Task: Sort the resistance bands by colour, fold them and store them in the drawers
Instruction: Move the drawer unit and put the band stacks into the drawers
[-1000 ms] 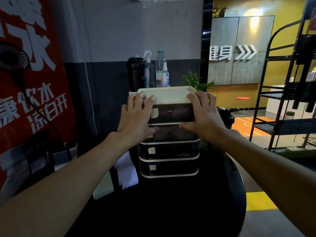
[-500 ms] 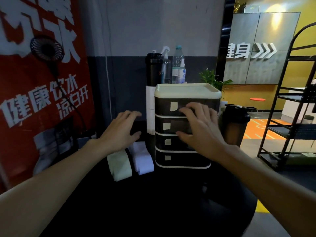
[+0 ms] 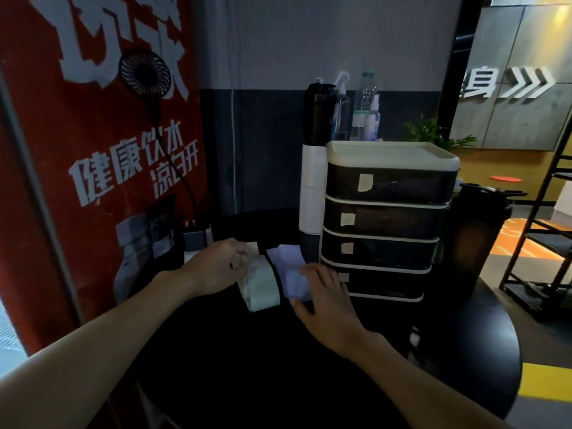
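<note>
The round black worktop [image 3: 278, 376] carries two folded resistance bands lying side by side, just left of a dark four-tier plastic drawer unit with a cream lid [image 3: 399, 218]. All four drawers sit flush with the frame, and each front bears a small pale label.

The pale green folded band [image 3: 263, 286] lies nearer the left. The left hand [image 3: 216, 269] grasps its far end, fingers curled over the fold. The pale lilac-white folded band [image 3: 289, 270] lies between the green band and the foot of the drawer unit. The right hand [image 3: 329, 301] is released, its fingers straight and laid flat on the near end of that band, fingertips close to the lowest drawer front; whether they touch it cannot be told.

A dark shaker bottle [image 3: 476, 239] stands just right of the unit. Several bottles [image 3: 340, 113] stand behind it. A red banner with white lettering [image 3: 93, 168] stands to the left, with a small black fan [image 3: 145, 71] in front of it.
</note>
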